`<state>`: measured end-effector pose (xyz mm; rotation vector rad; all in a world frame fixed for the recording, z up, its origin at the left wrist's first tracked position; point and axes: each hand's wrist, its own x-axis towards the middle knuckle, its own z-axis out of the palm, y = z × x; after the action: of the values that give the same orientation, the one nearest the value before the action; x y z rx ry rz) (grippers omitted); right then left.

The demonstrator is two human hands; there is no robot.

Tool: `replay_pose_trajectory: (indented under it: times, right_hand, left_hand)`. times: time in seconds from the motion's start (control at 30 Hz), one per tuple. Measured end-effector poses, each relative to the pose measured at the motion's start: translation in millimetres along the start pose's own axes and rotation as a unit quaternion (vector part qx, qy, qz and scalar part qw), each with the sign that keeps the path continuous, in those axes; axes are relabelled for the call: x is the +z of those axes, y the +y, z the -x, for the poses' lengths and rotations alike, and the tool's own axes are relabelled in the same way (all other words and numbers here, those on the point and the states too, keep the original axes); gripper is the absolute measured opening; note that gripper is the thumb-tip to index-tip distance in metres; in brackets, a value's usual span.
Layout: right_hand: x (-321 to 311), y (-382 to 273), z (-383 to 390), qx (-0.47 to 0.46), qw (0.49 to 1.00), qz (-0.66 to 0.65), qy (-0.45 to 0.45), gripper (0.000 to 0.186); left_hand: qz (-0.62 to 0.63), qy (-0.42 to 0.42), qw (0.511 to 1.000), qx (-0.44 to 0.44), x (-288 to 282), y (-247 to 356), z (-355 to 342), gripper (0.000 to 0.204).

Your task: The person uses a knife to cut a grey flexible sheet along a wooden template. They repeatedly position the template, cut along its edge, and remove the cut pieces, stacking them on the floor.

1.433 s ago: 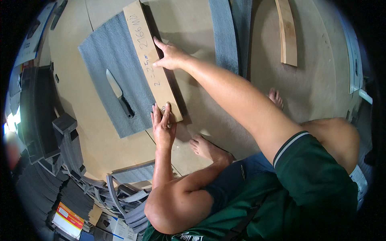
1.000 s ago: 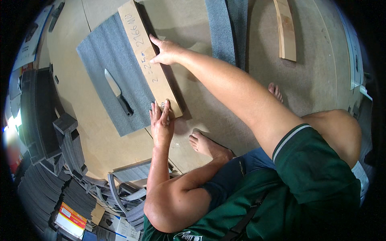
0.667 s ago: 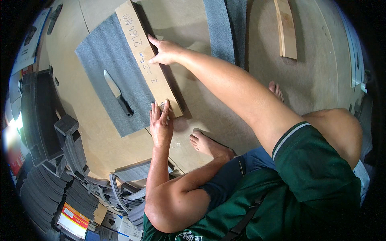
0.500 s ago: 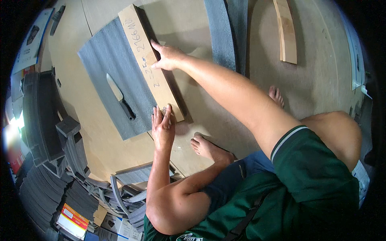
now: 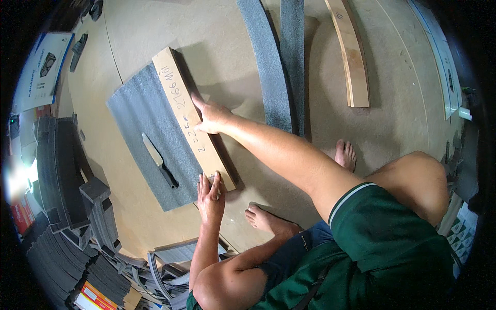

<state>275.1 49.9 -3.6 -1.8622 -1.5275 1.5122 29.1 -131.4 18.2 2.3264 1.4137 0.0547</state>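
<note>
A long wooden block [image 5: 187,124] with handwriting on its face lies along the right edge of a grey foam sheet [image 5: 137,116]. My right hand [image 5: 214,118] grips the block's right side near its middle, with the thumb on the upper face. At the near end, my left hand [image 5: 211,202] lies with stretched fingers across the block's corner and the sheet beside it. A kitchen knife [image 5: 159,159] with a black handle rests on the sheet, left of the block, touched by neither hand.
Grey foam strips [image 5: 269,77] and a curved wooden piece [image 5: 349,57] lie on the floor beyond my right arm. Dark foam blocks [image 5: 62,175] and stacked grey sheets [image 5: 62,258] crowd the left side. My bare feet [image 5: 266,217] are close to the block.
The view has shifted, so the block, sheet and knife appear lower in the picture. Both hands keep their places on the block, and the knife stays put on the sheet.
</note>
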Motion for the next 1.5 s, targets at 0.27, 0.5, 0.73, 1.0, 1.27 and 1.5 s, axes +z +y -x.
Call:
replay_pose_trajectory:
  times: [0.27, 0.5, 0.73, 1.0, 1.27, 1.5]
  right_hand:
    - [-8.8, -41.5, -23.8, -0.15, 0.877, 0.455, 0.048, 0.084]
    - [-8.1, -61.6, -36.2, -0.117, 0.835, 0.537, -0.027, 0.117]
    - [-2.0, -72.6, -24.1, -0.092, 0.793, 0.6, -0.04, 0.164]
    - [-4.4, -73.2, -16.3, -0.094, 0.82, 0.564, -0.02, 0.159]
    - [-10.6, -71.3, -17.4, -0.125, 0.825, 0.55, -0.027, 0.157]
    - [-9.8, -84.4, -19.6, -0.099, 0.824, 0.554, -0.065, 0.157]
  left_hand:
    - [0.002, -0.017, 1.0, 0.001, -4.8, 0.8, 0.1, 0.057]
    - [-0.007, -0.026, 1.0, -0.001, -3.2, -0.8, -0.8, 0.065]
    - [0.005, -0.061, 0.998, -0.004, -22.6, 6.6, -3.9, 0.07]
    - [-0.016, 0.191, 0.941, -0.279, -53.1, -94.2, -56.2, 0.062]
    - [-0.032, 0.115, 0.939, -0.324, -36.9, -117.0, -71.3, 0.031]
    - [0.297, 0.161, 0.886, -0.319, -68.5, -57.1, -153.8, 0.028]
